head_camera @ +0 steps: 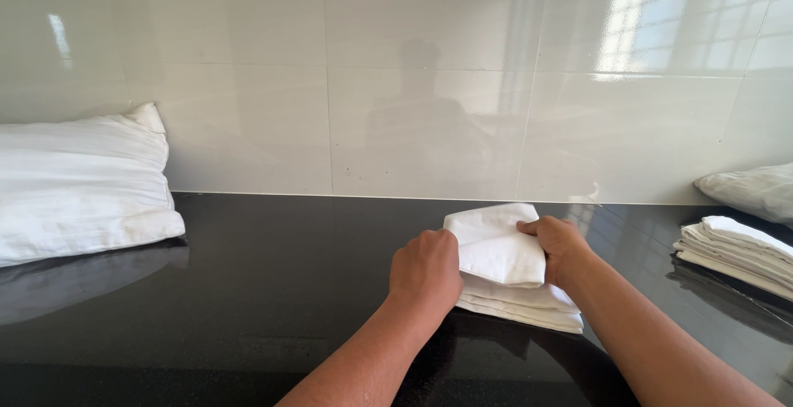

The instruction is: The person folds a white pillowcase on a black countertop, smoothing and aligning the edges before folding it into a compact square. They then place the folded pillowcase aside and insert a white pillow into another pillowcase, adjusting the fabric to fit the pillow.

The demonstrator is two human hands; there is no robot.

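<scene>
Both hands grip a white cloth: the left hand (pixel 425 268) closed on its near edge, the right hand (pixel 560 248) pinching the top fold. The cloth (pixel 500 254), already folded into layers, lies mid-worktop (pixel 273 291); its last fold looks unfinished. A folded stack (pixel 735 254) sits right, pillows (pixel 83 180) at either end. No containers.

Head view, close, facing countertop (pixel 248 291) (tiled wall (pixel 413 85) behind)
</scene>
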